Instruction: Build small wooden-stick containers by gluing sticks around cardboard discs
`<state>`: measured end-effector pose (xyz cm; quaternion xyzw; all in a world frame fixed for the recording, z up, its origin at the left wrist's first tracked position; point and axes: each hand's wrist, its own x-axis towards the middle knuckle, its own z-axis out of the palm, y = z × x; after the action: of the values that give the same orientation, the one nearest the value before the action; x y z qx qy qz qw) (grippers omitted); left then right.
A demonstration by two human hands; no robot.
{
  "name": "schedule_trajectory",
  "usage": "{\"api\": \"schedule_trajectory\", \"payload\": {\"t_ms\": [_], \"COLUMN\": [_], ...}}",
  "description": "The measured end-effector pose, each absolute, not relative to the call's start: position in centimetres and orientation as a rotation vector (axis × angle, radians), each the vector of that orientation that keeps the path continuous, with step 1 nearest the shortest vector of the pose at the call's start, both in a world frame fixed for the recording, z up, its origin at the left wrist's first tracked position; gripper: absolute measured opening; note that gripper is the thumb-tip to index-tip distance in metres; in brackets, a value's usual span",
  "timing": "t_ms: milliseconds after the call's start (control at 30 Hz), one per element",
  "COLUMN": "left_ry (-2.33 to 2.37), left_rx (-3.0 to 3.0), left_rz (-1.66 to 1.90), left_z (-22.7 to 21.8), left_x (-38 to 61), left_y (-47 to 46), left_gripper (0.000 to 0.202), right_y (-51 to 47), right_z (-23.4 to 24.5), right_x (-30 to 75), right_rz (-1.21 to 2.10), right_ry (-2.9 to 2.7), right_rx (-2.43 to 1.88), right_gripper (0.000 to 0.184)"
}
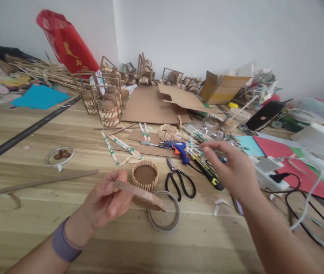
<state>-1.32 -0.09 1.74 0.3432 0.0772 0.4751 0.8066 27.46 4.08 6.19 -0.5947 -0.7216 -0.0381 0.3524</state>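
Already stick-walled, the cup [144, 186] sits nearer me than the glue gun [179, 148], my left hand [110, 198], nearer still, pinching a brown strip [140, 193] not on it, my right hand [230, 167] half-curled beside the gun, its hold unclear.

From far off, I see soft light and some blur. A faint shadow [233, 232] falls lower right, and the top right corner is dark.
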Motion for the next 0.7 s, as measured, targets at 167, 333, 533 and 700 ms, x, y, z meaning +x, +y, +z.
{"api": "schedule_trajectory", "payload": {"t_ms": [167, 333, 533, 700], "left_ry": [0.287, 0.247, 0.601, 0.966], "left_rx": [0.706, 0.725, 0.854, 0.684], "left_rz": [1.056, 1.055, 1.275, 1.479], "left_z": [1.6, 1.2, 1.4, 1.4], "left_x": [-1.2, -1.3, -1.5, -1.4], "left_y": [-0.3, -0.3, 0.4, 1.7], "left_gripper": [0.028, 0.024, 0.019, 0.018], "right_y": [-1.6, -1.6, 0.3, 0.8], "right_z": [6.1, 5.5, 7.3, 6.1], "right_x": [19.4, 18.1, 20.6, 19.4], "right_rz": [0.064, -0.190, 0.123, 0.470], "right_ry": [-2.134, -2.134, -2.102, -2.517], "right_rx": [-0.897, -0.879, -1.038, -0.956], "right_gripper": [0.018, 0.013, 0.010, 0.012]}}
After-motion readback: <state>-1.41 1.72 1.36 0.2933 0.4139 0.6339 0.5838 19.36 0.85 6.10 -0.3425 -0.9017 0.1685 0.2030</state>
